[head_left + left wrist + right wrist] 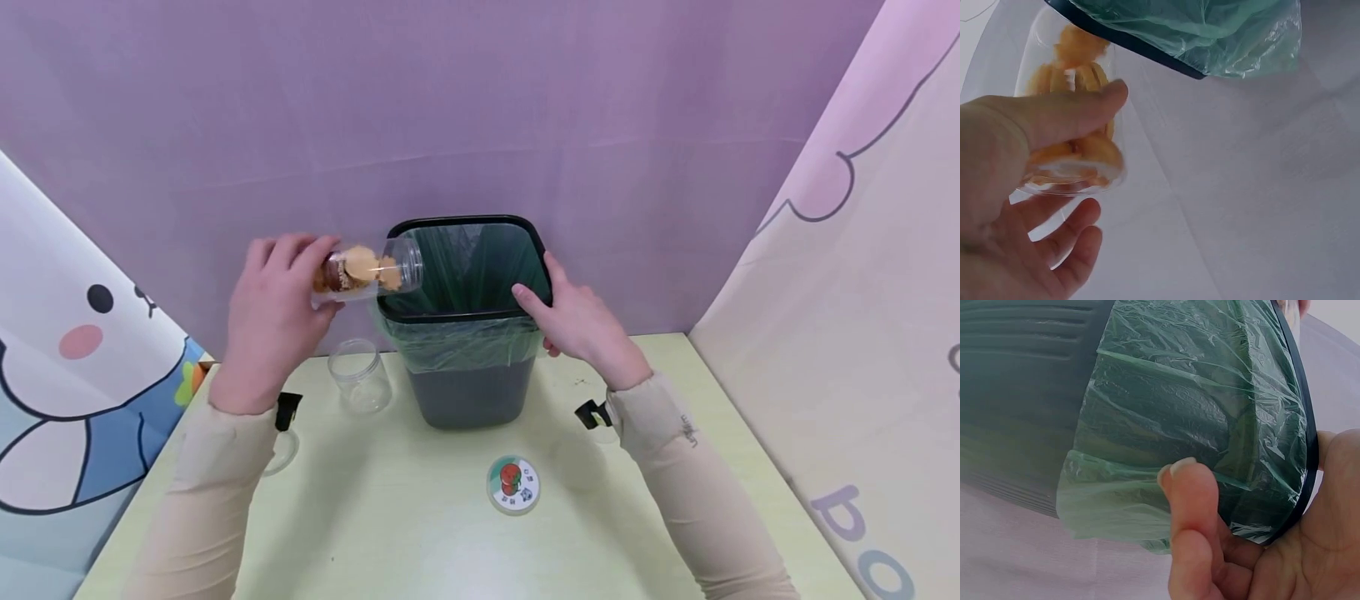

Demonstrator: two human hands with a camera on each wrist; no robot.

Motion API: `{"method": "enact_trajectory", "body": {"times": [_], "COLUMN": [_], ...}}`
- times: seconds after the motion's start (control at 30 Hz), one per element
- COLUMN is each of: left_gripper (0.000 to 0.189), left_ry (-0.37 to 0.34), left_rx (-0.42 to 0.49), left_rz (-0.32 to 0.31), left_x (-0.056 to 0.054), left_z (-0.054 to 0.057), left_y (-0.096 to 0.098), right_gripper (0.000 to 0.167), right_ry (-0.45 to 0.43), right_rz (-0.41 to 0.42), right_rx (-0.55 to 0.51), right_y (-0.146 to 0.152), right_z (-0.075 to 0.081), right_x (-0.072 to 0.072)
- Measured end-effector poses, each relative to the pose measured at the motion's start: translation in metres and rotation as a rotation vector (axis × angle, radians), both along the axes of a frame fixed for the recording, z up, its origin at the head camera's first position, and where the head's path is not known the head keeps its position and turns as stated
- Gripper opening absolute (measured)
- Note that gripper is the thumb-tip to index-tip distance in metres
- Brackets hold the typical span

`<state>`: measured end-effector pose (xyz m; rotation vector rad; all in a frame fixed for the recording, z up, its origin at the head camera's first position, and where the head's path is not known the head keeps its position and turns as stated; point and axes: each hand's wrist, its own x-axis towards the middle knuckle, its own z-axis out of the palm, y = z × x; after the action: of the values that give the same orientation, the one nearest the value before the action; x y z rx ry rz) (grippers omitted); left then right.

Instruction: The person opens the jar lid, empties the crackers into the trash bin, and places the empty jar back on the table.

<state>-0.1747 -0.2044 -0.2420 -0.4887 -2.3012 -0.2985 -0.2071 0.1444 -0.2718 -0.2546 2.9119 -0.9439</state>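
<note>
My left hand (277,312) grips a clear plastic jar (408,265) tipped on its side, its open mouth over the left rim of a dark trash bin (472,400). Round tan cookies (362,263) lie inside the jar, some near its mouth; the left wrist view shows the cookies (1072,81) through the wall, with my thumb across it. A translucent green bag (480,258) lines the bin and folds over its outside. At the right rim, my right hand (581,321) holds the bin, thumb over the edge and fingers outside against the bag (1166,406).
Left of the bin, a second clear jar (362,379) stands on the pale table (420,533). A round lid with a tomato picture (513,484) lies in front of the bin. A clear ring-like lid (281,454) sits by my left sleeve. A purple cloth backdrop (480,108) rises behind.
</note>
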Motion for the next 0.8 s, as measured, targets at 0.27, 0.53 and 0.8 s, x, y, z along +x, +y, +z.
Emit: {"method": "enact_trajectory", "body": {"times": [0.27,0.53,0.8], "left_gripper": [0.057,0.044,0.058], "left_ry": [0.179,0.312,0.344], "left_rx": [-0.122,-0.198,-0.283], "left_rz": [-0.036,-0.046,-0.039], "left_x": [-0.006,-0.008,-0.006], "left_z": [0.006,0.012,0.021], "left_y": [0.01,0.019,0.021], "right_gripper": [0.099,0.095,0.096], "right_ry": [0.006,0.005,0.013], "right_rz": [0.01,0.007,0.009], "right_rx": [-0.001,-0.008,-0.017], "right_y": [0.001,0.0,0.0], "right_z": [-0.001,-0.001,-0.002], "right_x": [-0.001,0.0,-0.001]}}
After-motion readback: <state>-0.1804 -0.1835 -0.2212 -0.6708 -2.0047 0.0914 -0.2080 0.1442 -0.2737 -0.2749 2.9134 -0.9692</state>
